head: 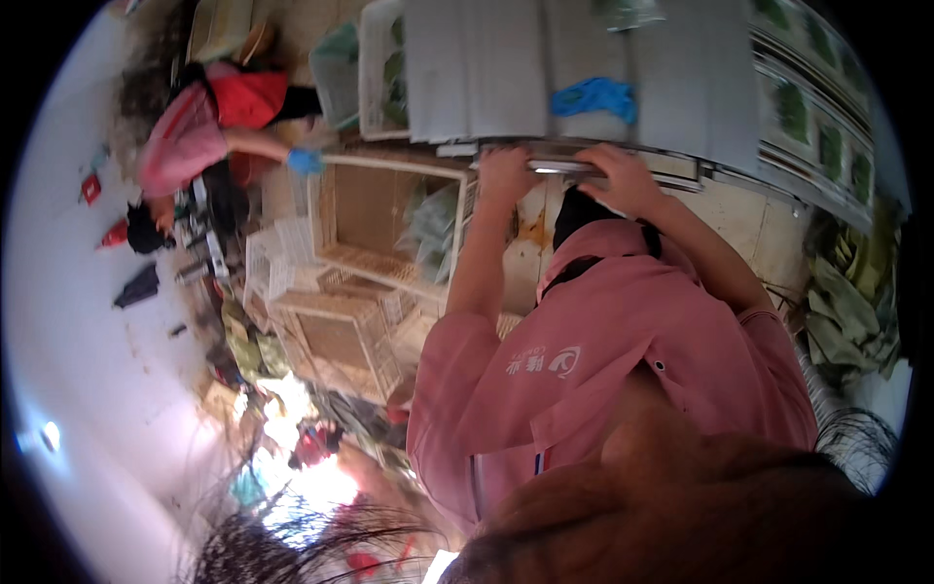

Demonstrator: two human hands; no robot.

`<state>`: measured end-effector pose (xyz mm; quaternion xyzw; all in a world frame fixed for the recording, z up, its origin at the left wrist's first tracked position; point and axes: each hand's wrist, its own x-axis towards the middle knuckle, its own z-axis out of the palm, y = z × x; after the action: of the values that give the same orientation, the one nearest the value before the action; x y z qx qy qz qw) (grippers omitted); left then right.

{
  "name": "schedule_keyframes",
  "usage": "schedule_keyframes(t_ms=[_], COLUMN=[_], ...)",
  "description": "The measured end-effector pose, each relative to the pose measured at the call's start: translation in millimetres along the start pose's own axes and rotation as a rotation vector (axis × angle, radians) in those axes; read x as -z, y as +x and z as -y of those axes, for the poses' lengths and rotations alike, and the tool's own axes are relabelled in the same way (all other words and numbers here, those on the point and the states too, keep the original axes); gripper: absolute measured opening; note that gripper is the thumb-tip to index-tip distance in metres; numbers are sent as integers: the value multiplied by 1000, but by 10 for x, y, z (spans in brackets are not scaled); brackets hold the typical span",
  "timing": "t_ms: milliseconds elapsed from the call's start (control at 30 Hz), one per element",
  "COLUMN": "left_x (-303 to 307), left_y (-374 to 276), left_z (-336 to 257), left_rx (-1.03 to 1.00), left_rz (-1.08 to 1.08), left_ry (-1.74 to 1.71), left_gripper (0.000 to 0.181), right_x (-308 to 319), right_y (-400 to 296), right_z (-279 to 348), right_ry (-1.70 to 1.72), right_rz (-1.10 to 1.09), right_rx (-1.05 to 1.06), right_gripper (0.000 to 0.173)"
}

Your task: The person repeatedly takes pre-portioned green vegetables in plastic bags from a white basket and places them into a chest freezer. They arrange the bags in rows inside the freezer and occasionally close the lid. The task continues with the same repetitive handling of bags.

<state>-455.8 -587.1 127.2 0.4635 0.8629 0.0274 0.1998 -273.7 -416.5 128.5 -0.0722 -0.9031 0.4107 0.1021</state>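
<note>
My left hand (503,174) curls over a metal rail (560,167) along the near edge of a grey-topped work surface (503,73). Farther right, my right hand (619,175) has its fingers hooked over the same edge, thumb below. Both hands are bare, and their fingertips are partly hidden by the edge. A crumpled blue item (597,100), which looks like a glove, lies on the surface beyond my right hand. Near the far side is a clear plastic bag (633,13).
At right, white trays (784,109) hold green items in clear wrapping. A large plastic crate (390,266) with a plastic bag inside stands left of my left arm, among other crates (328,343). A co-worker's blue-gloved hand (304,160) touches its corner. Green cloth-like material (850,306) is piled at right.
</note>
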Motion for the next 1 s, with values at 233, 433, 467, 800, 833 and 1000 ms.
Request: schedule_keyframes(t_ms=[233,433,467,800,833,1000], left_x=[219,-572,-606,-944,-969,-1120], left_y=[-272,-52,-18,1632,1898,2759], left_z=[-1804,-3636,-3887,-5218,-5277,-5368], left_rx=[-96,-640,-703,-598,-601,-424], left_rz=[-229,54,125,-8,-49,-132], left_ry=[-596,-319,-339,-369,-352,-46], left_gripper=[47,42,42,57,65,109], right_x=[2069,2669,2756,3512,3604,3999], right_y=[-1184,-2447,-2604,-3542,-3572,-3618], right_z=[1291,1134,1076,204,112,-488], right_ry=[1491,1561,1557,1484,1486,1536], right_rz=[320,192,159,-190,-218,-310], right_rx=[291,423,430,412,407,342], right_gripper=[36,36,36,41,41,45])
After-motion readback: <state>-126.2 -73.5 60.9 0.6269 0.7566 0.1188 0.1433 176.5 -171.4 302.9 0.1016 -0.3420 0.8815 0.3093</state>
